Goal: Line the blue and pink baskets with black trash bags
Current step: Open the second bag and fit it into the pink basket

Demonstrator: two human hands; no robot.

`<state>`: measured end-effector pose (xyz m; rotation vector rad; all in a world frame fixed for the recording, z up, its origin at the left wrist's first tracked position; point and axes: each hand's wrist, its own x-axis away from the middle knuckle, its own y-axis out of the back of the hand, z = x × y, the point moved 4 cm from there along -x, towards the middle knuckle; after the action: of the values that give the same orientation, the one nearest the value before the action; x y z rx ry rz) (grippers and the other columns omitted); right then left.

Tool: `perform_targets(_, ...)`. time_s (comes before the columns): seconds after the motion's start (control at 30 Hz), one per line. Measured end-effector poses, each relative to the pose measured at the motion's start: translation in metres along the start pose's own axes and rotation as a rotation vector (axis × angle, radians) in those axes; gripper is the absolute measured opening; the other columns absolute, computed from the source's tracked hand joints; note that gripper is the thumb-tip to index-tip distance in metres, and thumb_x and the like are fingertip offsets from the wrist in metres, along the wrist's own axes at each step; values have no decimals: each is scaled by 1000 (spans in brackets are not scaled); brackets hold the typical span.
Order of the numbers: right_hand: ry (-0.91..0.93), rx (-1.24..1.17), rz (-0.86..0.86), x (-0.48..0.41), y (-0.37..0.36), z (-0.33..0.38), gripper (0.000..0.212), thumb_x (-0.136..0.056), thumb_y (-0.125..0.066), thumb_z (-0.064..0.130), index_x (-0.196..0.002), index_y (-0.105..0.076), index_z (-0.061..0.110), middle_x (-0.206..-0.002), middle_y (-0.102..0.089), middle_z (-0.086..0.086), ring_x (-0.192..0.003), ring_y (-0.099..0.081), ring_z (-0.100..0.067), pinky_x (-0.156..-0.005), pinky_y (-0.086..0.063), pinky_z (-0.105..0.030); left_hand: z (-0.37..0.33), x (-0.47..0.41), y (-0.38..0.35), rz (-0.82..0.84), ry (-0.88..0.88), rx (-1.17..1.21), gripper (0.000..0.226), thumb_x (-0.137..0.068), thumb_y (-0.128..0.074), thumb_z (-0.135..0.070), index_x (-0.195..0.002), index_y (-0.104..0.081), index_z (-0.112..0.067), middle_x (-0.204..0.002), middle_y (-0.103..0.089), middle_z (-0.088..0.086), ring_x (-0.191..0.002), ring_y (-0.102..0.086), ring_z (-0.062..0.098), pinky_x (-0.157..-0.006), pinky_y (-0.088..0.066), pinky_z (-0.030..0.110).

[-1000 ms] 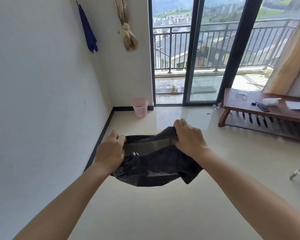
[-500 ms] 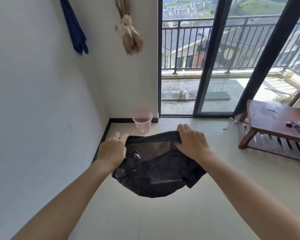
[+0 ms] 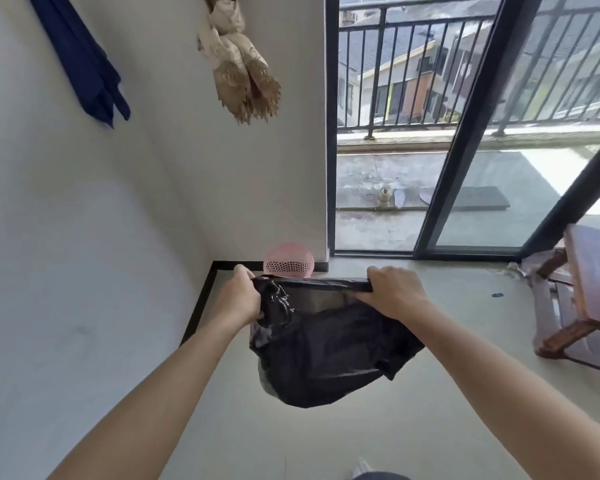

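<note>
A black trash bag [image 3: 326, 344] hangs in the air in front of me, its mouth stretched open between both hands. My left hand [image 3: 239, 299] grips the left edge of the bag's rim, and my right hand [image 3: 394, 294] grips the right edge. Just beyond the bag, a pink mesh basket [image 3: 288, 260] stands on the floor in the room's corner; the bag's rim hides its lower part. No blue basket is in view.
A white wall runs along the left, with a dark blue cloth [image 3: 84, 64] and a beige tied curtain [image 3: 243, 64] hanging high. Glass sliding doors [image 3: 465, 168] face a balcony. A wooden bench [image 3: 582, 289] stands at the right.
I have moved closer to the corner: the pink basket now sits right behind the bag's rim. Both hands keep the bag's mouth stretched, pulled wider and flatter than before.
</note>
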<state>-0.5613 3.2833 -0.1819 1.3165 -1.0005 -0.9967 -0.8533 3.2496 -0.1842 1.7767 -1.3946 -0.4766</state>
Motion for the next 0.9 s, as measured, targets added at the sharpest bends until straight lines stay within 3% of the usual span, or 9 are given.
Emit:
perform_targets(0.1, 37, 12, 11, -85, -2, 6, 57, -86, -41, 74, -91, -59, 20, -88, -67, -1, -83, -65, -26, -59, -37, -33, -10, -62, 8, -7, 84, 240, 18, -94, -30, -12, -98, -43, -24, -82, -62, 11, -53, -67, 26, -42, -55, 35)
perform_targets(0.17, 74, -6, -7, -138, -9, 18, 48, -90, -44, 66, -92, -63, 22, -91, -69, -3, -87, -66, -28, -59, -36, -32, -9, -107, 15, -49, 75, 206, 14, -99, -31, -27, -98, -45, -24, -82, -61, 7, -67, -66, 29, -53, -59, 43)
perform_targets(0.3, 50, -25, 14, -238, -34, 40, 46, -91, -44, 64, -87, -63, 22, -89, -69, -3, -84, -66, -28, -58, -36, -33, 3, -209, 21, -24, -23, 52, 52, -74, -52, -76, -94, -47, -28, -81, -60, -13, -77, -60, 11, -63, -45, 33)
perform_targets(0.37, 21, -47, 45, -284, -50, 46, 54, -86, -44, 74, -84, -53, 20, -88, -66, -2, -80, -63, -28, -57, -36, -34, 8, -260, 16, 30, -86, 0, 59, -64, -74, -65, -100, -47, -27, -86, -60, -12, -78, -58, 11, -68, -46, 32)
perform_targets(0.43, 3, -98, 157, -326, -66, 50, 63, -74, -56, 79, -87, -45, 18, -89, -61, -1, -76, -57, -26, -57, -36, -35, 17, -313, 9, 98, -154, -58, 48, -71, -78, -33, -106, -47, -21, -94, -61, -1, -86, -59, 23, -73, -47, 35)
perform_targets(0.57, -105, -97, 387, -392, -91, 44, 55, -71, -80, 42, -106, -47, 14, -106, -58, -4, -92, -60, -29, -73, -51, -39, 31, -406, 5, 156, -228, -136, 39, -81, -53, 6, -117, -51, -7, -117, -56, 17, -100, -55, 35, -83, -46, 42)
perform_targets(0.67, -295, -83, 302, -431, -104, 30, 36, -81, -64, 20, -115, -53, 14, -113, -57, -10, -97, -61, -32, -77, -54, -40, 35, -462, 1, 120, -199, -103, 41, -85, -49, 9, -122, -52, -8, -123, -52, 16, -100, -54, 32, -80, -41, 33)
perform_targets(0.77, -503, -79, 192, -469, -117, 17, 34, -85, -59, 24, -117, -53, 13, -115, -53, -14, -95, -62, -36, -66, -44, -35, 38, -508, -15, 89, -137, -46, 42, -85, -49, 9, -123, -51, -10, -124, -48, 15, -96, -55, 29, -77, -39, 30)
perform_targets(0.9, -564, -174, 75, -518, -156, 7, 26, -87, -49, 20, -111, -50, 10, -110, -55, -17, -87, -61, -39, -63, -34, -36, 56, -555, -54, -42, 23, -41, 45, -85, -48, 5, -126, -48, -12, -130, -45, 14, -95, -55, 29, -69, -38, 32)
